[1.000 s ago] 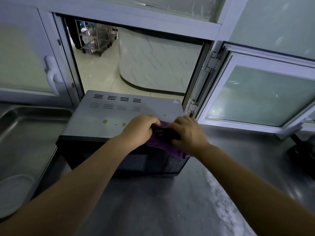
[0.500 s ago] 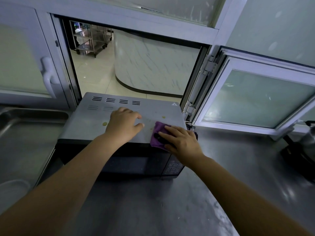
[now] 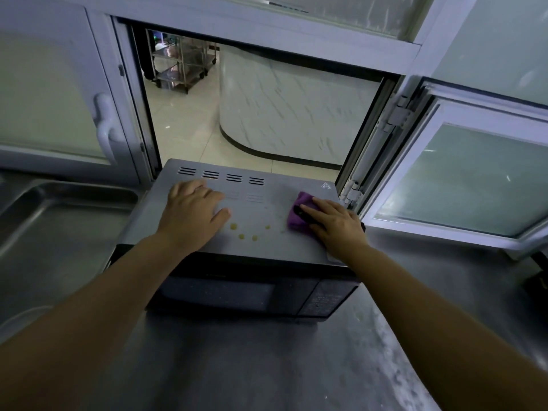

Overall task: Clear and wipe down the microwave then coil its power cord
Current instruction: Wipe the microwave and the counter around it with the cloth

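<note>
A microwave [image 3: 267, 247] with a grey top and a black door stands on a steel counter, its door closed. Several yellowish spots [image 3: 246, 232] dot the middle of its top. My left hand [image 3: 192, 213] rests flat on the left part of the top, fingers spread. My right hand [image 3: 335, 223] presses a purple cloth [image 3: 298, 213] with straight fingers onto the top near its right edge. The power cord is not visible.
The steel counter [image 3: 267, 366] runs toward me. A sink basin [image 3: 44, 232] lies to the left with a pale plate [image 3: 23, 321] at its near edge. Behind the microwave a hatch opens to a tiled room; an open window pane [image 3: 462, 179] swings at right.
Both hands left the bunched cloth at the front edge. The left hand slid back and left and lies flat. The right hand pushed the cloth back along the right side of the top.
</note>
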`<control>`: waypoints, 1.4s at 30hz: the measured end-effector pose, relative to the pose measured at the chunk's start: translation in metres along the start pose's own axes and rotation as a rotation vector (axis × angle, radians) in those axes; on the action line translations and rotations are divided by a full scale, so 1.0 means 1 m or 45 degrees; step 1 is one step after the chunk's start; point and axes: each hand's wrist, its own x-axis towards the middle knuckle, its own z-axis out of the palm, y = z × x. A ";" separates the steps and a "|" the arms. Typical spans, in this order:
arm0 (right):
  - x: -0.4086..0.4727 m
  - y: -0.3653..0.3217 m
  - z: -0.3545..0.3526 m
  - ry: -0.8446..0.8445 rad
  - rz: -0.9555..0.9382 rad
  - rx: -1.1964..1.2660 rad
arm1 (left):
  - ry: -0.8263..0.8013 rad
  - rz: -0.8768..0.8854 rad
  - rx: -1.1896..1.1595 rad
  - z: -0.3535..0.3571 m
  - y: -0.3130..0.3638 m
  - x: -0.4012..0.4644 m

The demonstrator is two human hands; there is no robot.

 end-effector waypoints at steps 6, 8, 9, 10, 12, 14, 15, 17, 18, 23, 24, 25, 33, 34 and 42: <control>0.044 0.012 0.003 -0.005 0.030 -0.021 | -0.045 -0.058 0.024 0.007 -0.015 0.000; 0.058 0.017 0.003 0.013 0.030 -0.002 | -0.041 -0.049 0.021 0.011 -0.017 0.001; 0.064 0.019 0.004 0.022 0.027 0.003 | -0.029 -0.046 0.008 0.012 -0.017 0.002; 0.070 0.021 0.005 0.028 0.024 0.002 | -0.018 -0.047 -0.010 0.013 -0.017 0.002; 0.082 0.025 0.006 0.030 0.025 -0.016 | -0.007 -0.053 -0.040 0.014 -0.018 0.003; 0.095 0.027 0.006 0.021 0.023 -0.040 | 0.001 -0.050 -0.056 0.016 -0.018 0.004; 0.101 0.028 0.006 0.016 0.017 -0.050 | 0.003 -0.048 -0.060 0.017 -0.018 0.004; 0.112 0.028 0.006 0.017 0.008 -0.066 | -0.004 -0.047 -0.055 0.018 -0.019 0.005; 0.116 0.028 0.007 0.015 0.006 -0.075 | -0.007 -0.051 -0.052 0.018 -0.019 0.005; 0.127 0.024 0.011 0.016 -0.001 -0.106 | -0.005 -0.081 -0.071 0.018 -0.018 0.006; 0.127 0.024 0.011 0.016 -0.007 -0.111 | -0.008 -0.085 -0.074 0.018 -0.017 0.006; 0.125 0.023 0.012 0.014 -0.014 -0.116 | -0.009 -0.089 -0.078 0.017 -0.017 0.006; 0.099 0.006 0.011 -0.011 -0.021 -0.111 | 0.015 -0.110 -0.144 0.012 -0.014 0.003; 0.094 0.004 0.011 -0.012 -0.025 -0.117 | 0.013 -0.108 -0.153 0.012 -0.014 0.003; 0.048 -0.022 0.011 -0.031 0.027 -0.138 | 0.035 -0.024 -0.198 0.011 -0.020 0.000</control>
